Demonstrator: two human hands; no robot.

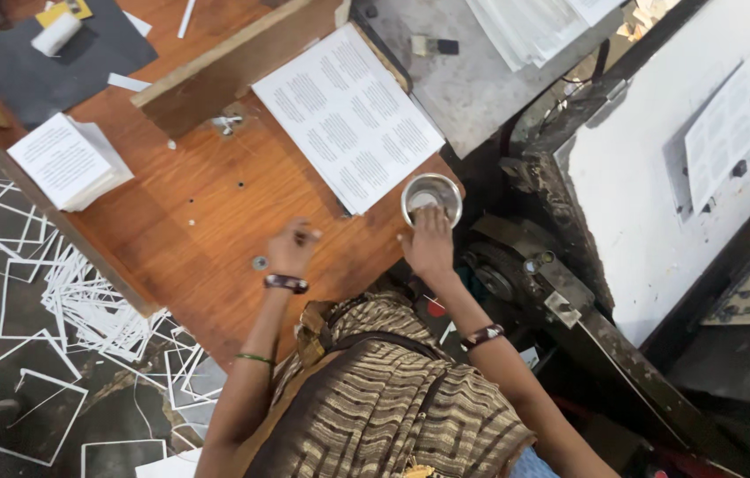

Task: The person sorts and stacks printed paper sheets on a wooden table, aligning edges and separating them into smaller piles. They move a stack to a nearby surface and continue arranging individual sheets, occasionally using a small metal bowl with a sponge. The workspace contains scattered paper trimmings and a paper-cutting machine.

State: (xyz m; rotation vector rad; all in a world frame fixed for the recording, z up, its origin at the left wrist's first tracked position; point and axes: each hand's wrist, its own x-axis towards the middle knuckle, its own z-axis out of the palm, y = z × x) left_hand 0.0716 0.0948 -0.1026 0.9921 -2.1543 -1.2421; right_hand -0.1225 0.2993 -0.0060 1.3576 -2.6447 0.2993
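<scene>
1. Small round steel cup [432, 197] stands upright at the near right edge of the wooden worktop [216, 221], just off the near corner of the printed sheet stack.
2. Right hand [428, 243] sits at the cup's near rim, fingertips on or over it; can't tell if the fingers actually clamp it.
3. Left hand [292, 249] rests loosely curled on the worktop well to the left of the cup, fingers drawn together, nothing visibly held.
4. Both wrists carry dark bands; a thin green bangle [255, 358] sits further up the left forearm.
5. Large stack of printed sheets [348, 115] lies flat and angled beside the cup, reaching toward the far edge.
6. Wooden bar [242, 62] lies diagonally just left of that stack.
7. Smaller stack of printed pages [69, 161] sits at the left edge of the worktop.
8. Dark mat [56, 62] in the far left corner carries a white roll [56, 34].
9. A small round metal bit [259, 263] lies just left of the left hand.
10. White paper frame offcuts [56, 301] are scattered on the floor past the left edge.
11. Grey metal machine [658, 177] with a white panel stands off the right edge.
</scene>
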